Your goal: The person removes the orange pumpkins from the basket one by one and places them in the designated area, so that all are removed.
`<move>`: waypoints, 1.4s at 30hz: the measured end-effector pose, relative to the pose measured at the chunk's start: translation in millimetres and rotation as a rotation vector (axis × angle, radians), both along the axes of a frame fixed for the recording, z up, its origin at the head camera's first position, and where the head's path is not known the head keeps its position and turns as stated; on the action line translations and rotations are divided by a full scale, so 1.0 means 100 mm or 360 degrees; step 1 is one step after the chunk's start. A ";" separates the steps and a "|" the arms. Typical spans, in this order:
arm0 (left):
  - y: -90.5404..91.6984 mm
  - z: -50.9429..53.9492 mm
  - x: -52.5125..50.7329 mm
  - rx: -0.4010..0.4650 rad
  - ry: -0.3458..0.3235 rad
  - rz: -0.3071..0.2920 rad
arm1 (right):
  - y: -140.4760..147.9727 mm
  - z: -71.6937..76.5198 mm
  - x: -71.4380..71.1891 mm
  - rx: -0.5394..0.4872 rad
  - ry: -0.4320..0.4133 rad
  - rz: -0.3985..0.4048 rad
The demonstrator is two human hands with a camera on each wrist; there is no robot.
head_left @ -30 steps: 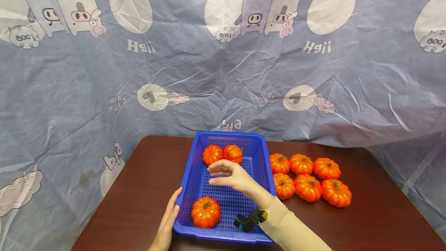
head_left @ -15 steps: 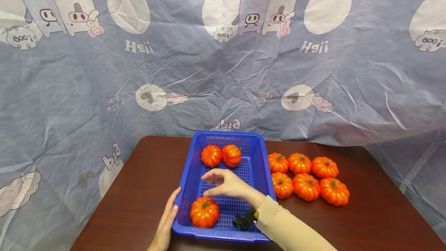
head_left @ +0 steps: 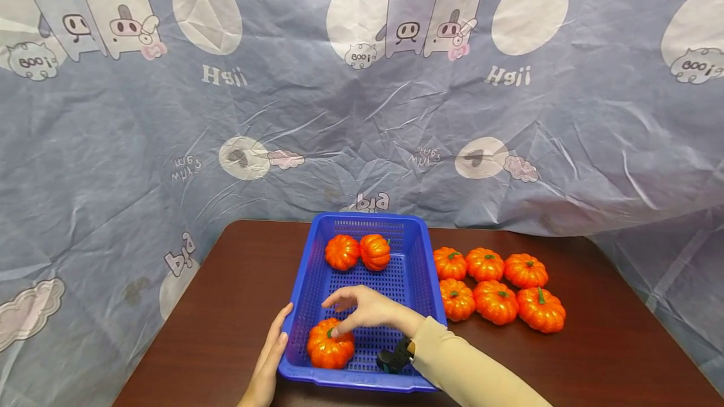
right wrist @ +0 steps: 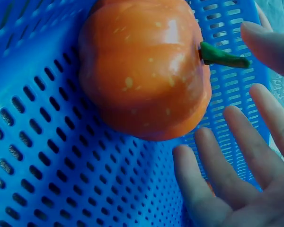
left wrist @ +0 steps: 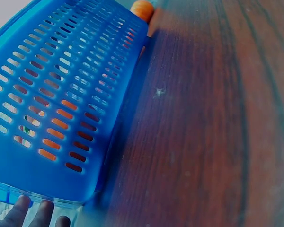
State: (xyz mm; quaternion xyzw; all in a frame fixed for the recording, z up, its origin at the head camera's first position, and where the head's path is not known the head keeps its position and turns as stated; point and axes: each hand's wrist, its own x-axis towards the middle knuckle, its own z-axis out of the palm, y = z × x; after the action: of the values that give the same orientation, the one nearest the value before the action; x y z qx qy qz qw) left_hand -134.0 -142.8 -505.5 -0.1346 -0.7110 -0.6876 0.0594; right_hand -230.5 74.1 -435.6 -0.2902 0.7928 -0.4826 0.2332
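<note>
Grey-blue cloth [head_left: 351,112] behind a brown table [head_left: 599,313]: a right hand [head_left: 364,306] at a pumpkin [head_left: 328,353]

The right hand is wide, thumb and fingers well apart and holding nothing, above the pumpkin. Seen from the right wrist, its thumb [right wrist: 272,47] is just beside the green stem [right wrist: 225,57], with a gap between them; whether another fingertip touches the pumpkin I cannot tell. The pumpkin sits in the near left corner of the blue basket [head_left: 362,382]. A black device [head_left: 396,358] at the wrist and a cream sleeve [head_left: 464,363] come in over the basket's near right corner.

The left hand [head_left: 267,360] lies outside the basket's left side, close to the same corner as the pumpkin, fingers straight and tips at the rim.

Toward the basket's far edge, a second pumpkin [head_left: 342,252] and a third pumpkin [head_left: 375,252] sit side by side, the third tipped with its stem to the right.

Between the basket and the table's right edge stand a far row [head_left: 484,264] and a near row [head_left: 496,304], three pumpkins each.
</note>
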 end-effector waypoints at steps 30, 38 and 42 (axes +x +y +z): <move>0.00 -0.02 0.00 0.0023 -0.0028 -0.0011 | 0.01 -0.02 0.06 0.0233 -0.0090 0.0204; -0.01 0.00 0.00 -0.0041 -0.0020 -0.0019 | 0.04 0.00 0.03 0.0336 0.0161 0.0199; -0.01 0.00 0.00 -0.0019 -0.0021 -0.0006 | 0.07 0.04 0.02 0.0325 0.0226 0.0149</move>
State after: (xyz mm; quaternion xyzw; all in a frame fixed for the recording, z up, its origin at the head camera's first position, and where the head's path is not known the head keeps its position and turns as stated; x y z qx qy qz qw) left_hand -133.6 -143.6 -505.4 -0.1319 -0.7153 -0.6843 0.0526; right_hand -228.6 80.9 -431.4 -0.3351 0.8378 -0.3663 0.2272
